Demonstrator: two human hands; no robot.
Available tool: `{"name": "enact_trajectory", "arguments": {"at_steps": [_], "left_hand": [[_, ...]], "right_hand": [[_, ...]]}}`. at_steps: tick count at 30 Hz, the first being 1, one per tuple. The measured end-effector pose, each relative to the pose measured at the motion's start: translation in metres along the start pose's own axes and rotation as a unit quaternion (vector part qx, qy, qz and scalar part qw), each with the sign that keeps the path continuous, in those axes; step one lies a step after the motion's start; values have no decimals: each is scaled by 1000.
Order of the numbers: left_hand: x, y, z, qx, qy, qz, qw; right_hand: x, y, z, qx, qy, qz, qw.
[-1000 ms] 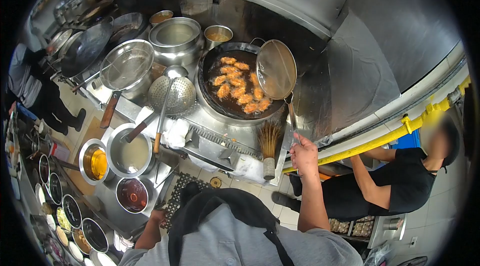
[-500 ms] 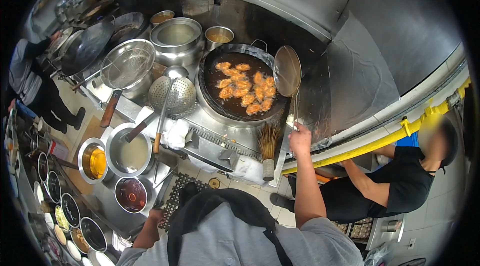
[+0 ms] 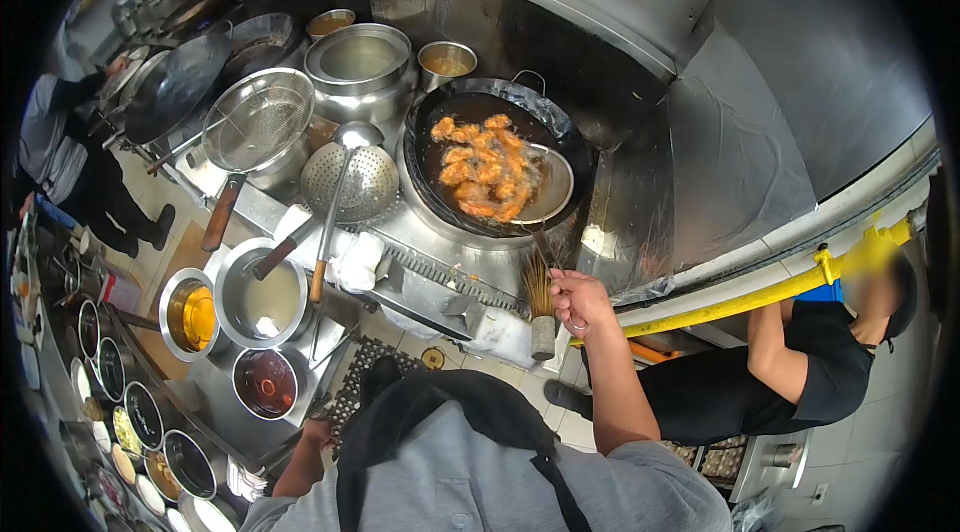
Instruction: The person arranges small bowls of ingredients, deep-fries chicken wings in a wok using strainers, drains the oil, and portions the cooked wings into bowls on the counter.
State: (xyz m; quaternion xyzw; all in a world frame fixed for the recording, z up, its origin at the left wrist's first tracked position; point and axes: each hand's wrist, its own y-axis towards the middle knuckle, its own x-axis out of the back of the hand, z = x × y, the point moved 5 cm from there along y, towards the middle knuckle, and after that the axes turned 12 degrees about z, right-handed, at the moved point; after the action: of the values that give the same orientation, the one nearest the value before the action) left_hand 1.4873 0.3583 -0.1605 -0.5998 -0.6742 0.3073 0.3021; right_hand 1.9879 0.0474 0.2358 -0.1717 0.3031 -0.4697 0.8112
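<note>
The strainer [image 3: 553, 190] has come down from the air over the wok's right rim into the wok [image 3: 558, 116], and the fried pieces [image 3: 484, 164] have bunched leftward of it. The right hand [image 3: 581, 303] has drawn back nearer the body.

The wok, largest of the cooking things here, holds dark oil. Left of the wok stands a pot [image 3: 358, 57], with a basket [image 3: 260, 119] farther left, its wooden handle turned toward the person, probably for easy reach. Nearer the wok, a skimmer [image 3: 376, 185] has a ladle [image 3: 359, 135] lying across it, perhaps so that drips fall through.

The strainer tilts in the right half of the wok, its rim against the nearest pieces as seen from above. Below the wok, the right hand's fingers are clamped on the strainer's long handle, which seems to keep them clear of the hot oil. A brush [image 3: 535, 286] stands bristles up just beside that hand; I cannot tell whether they touch.

The left hand [image 3: 318, 429] hangs well below and left of the wok, near the surface [image 3: 222, 402]; it is too dark to tell how its fingers stand. Smallest, the orange-brown pieces lie clustered in the wok's oil.
</note>
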Motion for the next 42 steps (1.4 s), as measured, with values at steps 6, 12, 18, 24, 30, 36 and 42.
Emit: {"name": "enact_trajectory", "arguments": {"at_steps": [6, 12, 18, 24, 30, 36, 42], "left_hand": [[13, -6, -30, -9, 31, -13, 999], [16, -18, -37, 182, -205, -68, 959], [7, -26, -26, 177, -201, -91, 959], [2, -18, -16, 87, 64, 4, 994], [10, -21, -44, -57, 345, 17, 937], [17, -16, -43, 186, -140, -66, 970], [10, -11, -35, 160, -125, -38, 978]], "right_hand": [[2, 47, -5, -39, 87, 102, 990], [-9, 92, 0, 7, 8, 57, 998], [-3, 91, -12, 11, -24, 96, 995], [-7, 75, -13, -4, -14, 104, 994], [0, 70, -20, -3, -8, 110, 994], [10, 68, -24, 9, -7, 78, 997], [14, 61, -17, 31, -74, 9, 997]]}}
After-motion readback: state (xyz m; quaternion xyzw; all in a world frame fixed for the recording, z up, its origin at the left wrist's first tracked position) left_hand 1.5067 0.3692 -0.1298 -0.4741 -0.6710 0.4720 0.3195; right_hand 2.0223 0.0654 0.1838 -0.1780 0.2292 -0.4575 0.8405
